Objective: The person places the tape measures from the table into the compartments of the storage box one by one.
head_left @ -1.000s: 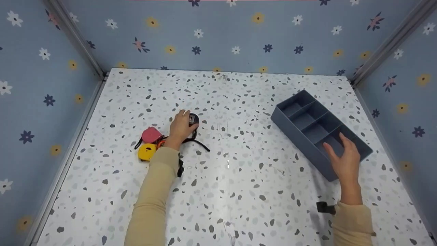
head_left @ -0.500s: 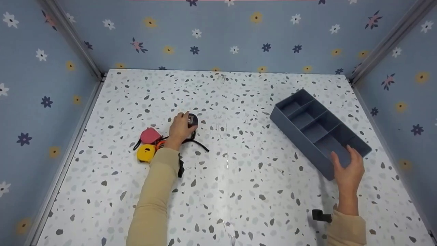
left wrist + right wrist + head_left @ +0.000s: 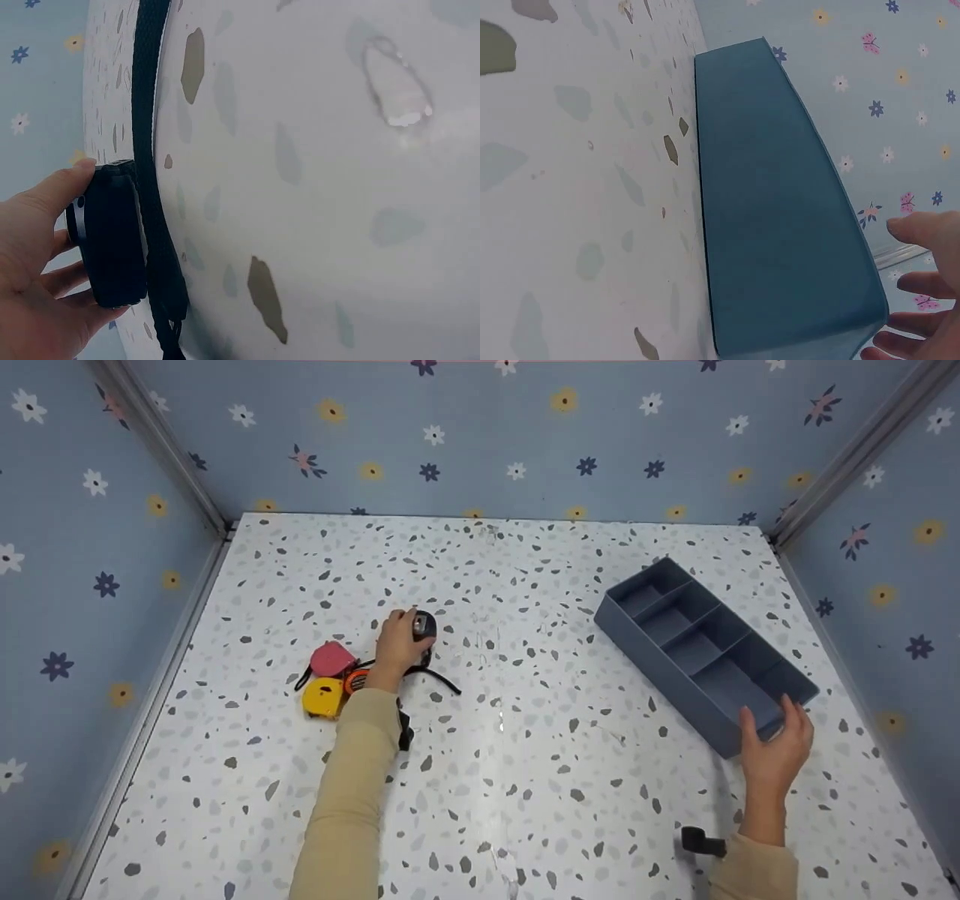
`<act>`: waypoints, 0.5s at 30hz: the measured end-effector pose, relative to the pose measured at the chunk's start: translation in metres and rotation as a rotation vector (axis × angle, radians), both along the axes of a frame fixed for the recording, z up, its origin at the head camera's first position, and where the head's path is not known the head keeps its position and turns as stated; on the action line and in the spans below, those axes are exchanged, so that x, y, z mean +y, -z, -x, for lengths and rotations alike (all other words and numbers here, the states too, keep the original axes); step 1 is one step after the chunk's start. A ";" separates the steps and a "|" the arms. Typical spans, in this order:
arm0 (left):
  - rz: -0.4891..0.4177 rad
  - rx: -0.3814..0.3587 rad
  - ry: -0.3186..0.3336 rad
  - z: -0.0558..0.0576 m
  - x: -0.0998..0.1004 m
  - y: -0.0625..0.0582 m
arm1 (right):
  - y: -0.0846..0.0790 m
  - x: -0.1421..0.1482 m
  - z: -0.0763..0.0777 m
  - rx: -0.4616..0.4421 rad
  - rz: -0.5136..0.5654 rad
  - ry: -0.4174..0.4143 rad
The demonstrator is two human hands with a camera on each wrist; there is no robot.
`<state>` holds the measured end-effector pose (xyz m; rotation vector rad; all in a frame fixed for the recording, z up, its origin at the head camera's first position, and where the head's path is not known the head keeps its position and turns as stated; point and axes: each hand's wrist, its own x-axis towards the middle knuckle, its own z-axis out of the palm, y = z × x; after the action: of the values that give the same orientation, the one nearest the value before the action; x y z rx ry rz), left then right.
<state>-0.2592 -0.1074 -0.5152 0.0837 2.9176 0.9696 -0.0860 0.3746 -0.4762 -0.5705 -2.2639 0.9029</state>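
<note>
My left hand (image 3: 397,646) grips a black tape measure (image 3: 425,625) with a silvery patch, on the left half of the table. In the left wrist view, thumb and fingers hold the sides of its dark case (image 3: 112,236), and a black strap (image 3: 154,187) runs beside it. Over the near end of a blue-grey divided box (image 3: 664,679) is my right hand (image 3: 778,750), thumb and fingers spread and relaxed. The right wrist view has those fingertips (image 3: 900,319) close to the box's end; whether they touch it I cannot tell.
Left of my left wrist lie a pink tape measure (image 3: 331,660), a yellow tape measure (image 3: 323,697) and an orange-and-black tape measure (image 3: 355,681) partly behind the wrist. Flower-patterned walls (image 3: 480,442) border the speckled table (image 3: 517,780).
My right hand has drawn back toward the near end of the box, from above its compartments. My left hand has barely moved and keeps its grip on the black tape measure.
</note>
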 end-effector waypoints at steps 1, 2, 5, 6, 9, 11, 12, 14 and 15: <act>-0.003 -0.002 -0.004 0.000 0.000 0.000 | 0.001 0.000 -0.001 -0.002 0.005 0.005; -0.008 -0.003 -0.009 0.000 0.000 0.000 | 0.002 0.000 -0.001 -0.003 0.012 0.009; -0.020 0.003 -0.016 0.000 0.000 0.001 | 0.005 0.001 -0.003 -0.016 0.048 0.026; -0.024 0.005 -0.017 0.000 0.000 0.002 | 0.006 0.001 -0.004 -0.026 0.065 0.033; -0.037 0.012 -0.025 0.000 0.000 0.004 | 0.008 0.002 -0.006 -0.063 0.129 0.053; -0.043 0.017 -0.029 0.000 0.000 0.004 | 0.009 0.003 -0.007 -0.089 0.179 0.062; -0.047 0.019 -0.031 0.000 0.000 0.005 | 0.009 0.004 -0.007 -0.097 0.207 0.065; -0.052 0.022 -0.032 0.000 0.000 0.004 | 0.010 0.004 -0.008 -0.107 0.265 0.075; -0.056 0.024 -0.031 0.000 0.000 0.004 | 0.010 0.005 -0.008 -0.114 0.294 0.080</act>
<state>-0.2588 -0.1070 -0.5189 0.0527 2.9218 1.0629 -0.0780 0.3791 -0.4864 -0.8562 -2.2040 1.1993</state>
